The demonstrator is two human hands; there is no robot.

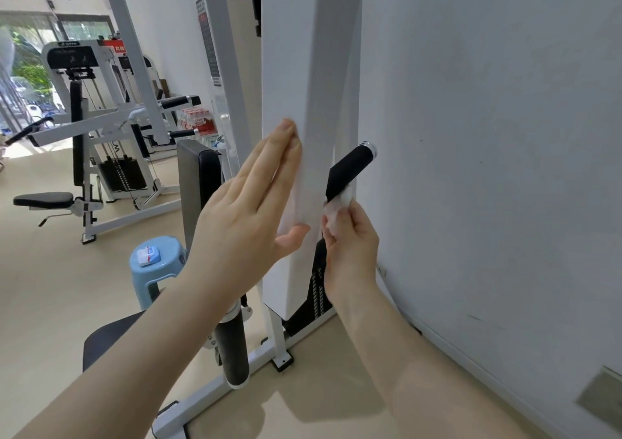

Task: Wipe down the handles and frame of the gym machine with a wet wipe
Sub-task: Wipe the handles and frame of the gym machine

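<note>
White wall (488, 135): just right of the grip, close behind the handle.
Frame (289, 68): white upright panel, immediately left of the grip; it hides part of the wipe's reach.
Stool (154, 270): blue, lower left of the grip, a small packet (148, 255) on top.
Left hand (249, 209): flat, fingers straight, pressed on the frame.
Handle (350, 169): black, angling up from the grip.
Right hand (350, 246): pinching the crumpled wipe (336, 211) at the handle's base.

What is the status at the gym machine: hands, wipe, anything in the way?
Left hand flat, pressing wet wipe on white frame. Right hand pinching wipe's other end beside black handle. Nothing blocking.
</note>
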